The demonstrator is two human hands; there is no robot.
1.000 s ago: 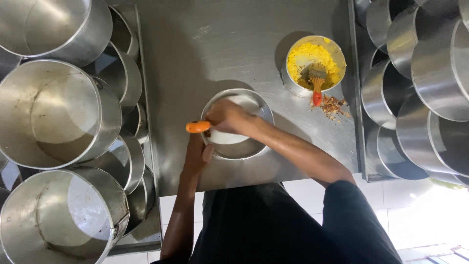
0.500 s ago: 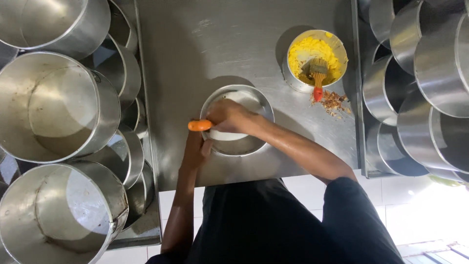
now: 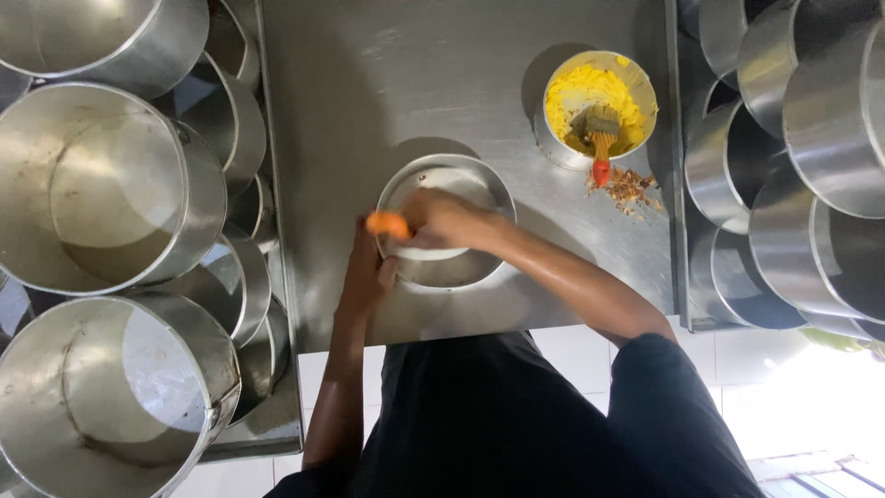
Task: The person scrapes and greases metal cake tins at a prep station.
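Item: round shallow metal pan (image 3: 447, 267), pale inside, on the steel counter (image 3: 369, 101) before me. My left hand (image 3: 367, 272) grips its near rim, fingers curled. My right hand (image 3: 447, 219) reaches over it, fingers closed on an orange-handled tool (image 3: 388, 224). Beyond: tin of yellow paste (image 3: 599, 106) holding a brush (image 3: 601, 138).

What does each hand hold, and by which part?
Right hand grips an orange tool near its orange end; left hand holds the round metal pan at its rim.
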